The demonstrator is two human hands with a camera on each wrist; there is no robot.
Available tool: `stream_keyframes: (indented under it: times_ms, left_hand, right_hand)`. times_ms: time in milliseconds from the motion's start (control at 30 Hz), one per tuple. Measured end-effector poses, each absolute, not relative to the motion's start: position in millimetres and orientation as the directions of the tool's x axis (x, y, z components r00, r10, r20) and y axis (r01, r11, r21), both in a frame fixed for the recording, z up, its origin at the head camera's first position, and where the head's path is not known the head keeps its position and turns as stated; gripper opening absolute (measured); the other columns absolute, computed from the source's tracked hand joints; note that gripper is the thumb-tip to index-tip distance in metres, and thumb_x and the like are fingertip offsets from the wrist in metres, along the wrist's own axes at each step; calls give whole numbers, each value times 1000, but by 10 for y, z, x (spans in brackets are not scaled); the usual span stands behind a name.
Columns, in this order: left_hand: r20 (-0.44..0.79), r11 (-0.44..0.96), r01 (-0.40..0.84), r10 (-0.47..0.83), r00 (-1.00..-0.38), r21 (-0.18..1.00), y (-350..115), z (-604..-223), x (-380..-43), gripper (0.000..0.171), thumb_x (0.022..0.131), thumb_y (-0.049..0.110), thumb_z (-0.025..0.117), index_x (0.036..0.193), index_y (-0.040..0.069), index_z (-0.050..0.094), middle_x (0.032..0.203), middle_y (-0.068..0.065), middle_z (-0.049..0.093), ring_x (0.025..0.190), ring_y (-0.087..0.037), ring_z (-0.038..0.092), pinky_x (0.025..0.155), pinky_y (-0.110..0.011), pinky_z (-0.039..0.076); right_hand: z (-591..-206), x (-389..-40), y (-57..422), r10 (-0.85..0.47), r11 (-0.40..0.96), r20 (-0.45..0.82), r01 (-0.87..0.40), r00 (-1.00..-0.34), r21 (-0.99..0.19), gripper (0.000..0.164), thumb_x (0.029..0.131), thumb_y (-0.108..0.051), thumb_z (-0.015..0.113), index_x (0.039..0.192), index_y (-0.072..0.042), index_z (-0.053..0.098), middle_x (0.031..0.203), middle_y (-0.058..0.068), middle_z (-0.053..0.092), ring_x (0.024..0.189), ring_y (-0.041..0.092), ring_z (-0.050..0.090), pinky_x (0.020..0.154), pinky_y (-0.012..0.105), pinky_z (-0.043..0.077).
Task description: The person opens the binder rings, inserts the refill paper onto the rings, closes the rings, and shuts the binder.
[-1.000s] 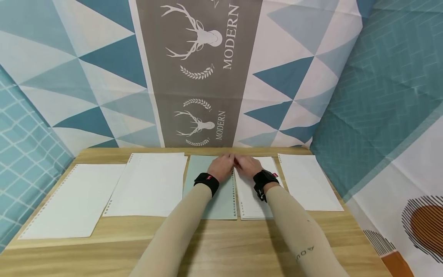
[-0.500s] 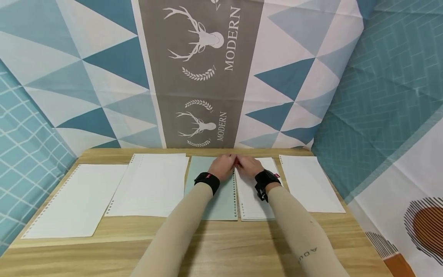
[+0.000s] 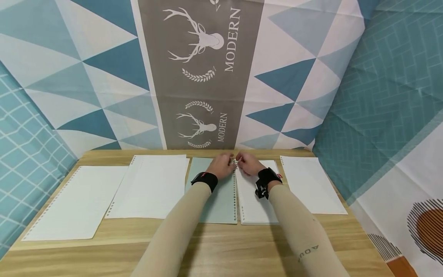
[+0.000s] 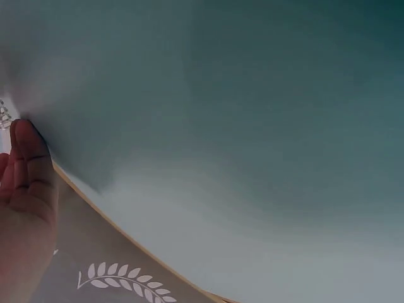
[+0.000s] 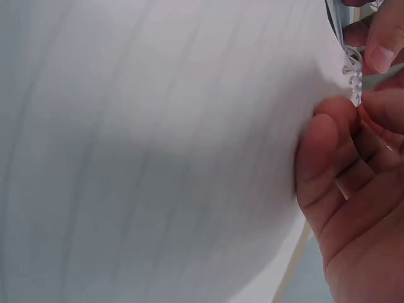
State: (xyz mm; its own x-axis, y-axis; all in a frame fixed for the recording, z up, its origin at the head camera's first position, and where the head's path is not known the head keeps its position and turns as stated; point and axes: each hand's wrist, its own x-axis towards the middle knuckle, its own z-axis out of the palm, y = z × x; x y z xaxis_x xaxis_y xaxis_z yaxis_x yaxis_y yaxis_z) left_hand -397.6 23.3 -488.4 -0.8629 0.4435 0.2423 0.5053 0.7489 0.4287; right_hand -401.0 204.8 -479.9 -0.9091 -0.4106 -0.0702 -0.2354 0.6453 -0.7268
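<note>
A loose-leaf notebook lies spread, its grey-green cover (image 3: 220, 206) on the left and a stack of white lined sheets (image 3: 250, 206) on the right. Clear binder rings (image 5: 355, 79) show between the two halves at the far end. My left hand (image 3: 220, 165) pinches the rings from the left, its thumb beside them in the right wrist view. From the right, my right hand (image 3: 250, 163) pinches them with curled fingers. Punched holes run along both inner edges. In the left wrist view the cover bends up beside my left hand's fingers (image 4: 35, 164).
Two white punched sheets (image 3: 74, 204) (image 3: 149, 188) lie to the left, the inner one overlapping the outer. Another sheet (image 3: 313, 184) lies to the right. Behind the wooden table (image 3: 225, 250) hangs a patterned cloth (image 3: 194, 88), with more cloth at both sides.
My hands, fingertips together at the far end of the binding before, have drawn slightly apart. The clear rings now show between them. The sheets at the sides have stayed put.
</note>
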Motion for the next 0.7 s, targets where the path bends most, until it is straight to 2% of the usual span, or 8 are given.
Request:
stream_keyframes:
  times_ms: [67,167,367,533,600,700]
  left_hand:
    - [242,746,524,465,-851,411,228,-4870,-3957,19,97,19,68,109,4,68,88,-8,61,79,-22,54,73,-36,46]
    - [248,740,558,500,-830,375,222,-4853,-3935,13,98,18,67,100,5,69,89,-11,61,81,-25,56,73,-38,46]
    - [221,762,539,491,-843,359,215,-4873,-3930,25,99,20,66,119,5,72,110,-17,67,96,-30,65,87,-43,53]
    - [226,772,529,479,-848,351,224,-4865,-3910,25,100,20,65,117,4,72,114,-18,67,101,-32,66,92,-44,54]
    - [221,780,515,465,-857,355,239,-4853,-3905,26,101,21,62,117,3,71,114,-18,67,101,-32,67,92,-44,54]
    - [202,803,467,421,-884,370,272,-4837,-3914,25,103,20,58,120,6,70,115,-16,68,101,-30,67,91,-44,55]
  right_hand:
    - [-4810,-3997,2039,-404,654,-57,-245,-913,-716,19,106,-4,42,121,1,53,72,6,53,46,13,45,44,27,38]
    - [-4790,-3972,2027,-401,673,-40,-265,-915,-691,21,105,-4,45,123,1,54,74,7,54,47,13,46,47,28,40]
    - [-4774,-3945,2033,-393,691,-28,-274,-919,-669,26,103,-3,48,127,3,56,75,5,56,53,11,50,54,26,42]
    - [-4745,-3890,2025,-374,702,-21,-268,-927,-659,31,102,-4,49,131,3,60,78,9,60,60,15,54,59,28,44]
    - [-4747,-3877,2025,-368,725,9,-293,-930,-624,32,102,-4,50,130,3,61,87,14,64,69,21,59,65,33,48]
    - [-4794,-3881,2054,-355,783,57,-330,-933,-527,34,102,-7,54,134,1,61,115,20,67,100,30,66,85,42,54]
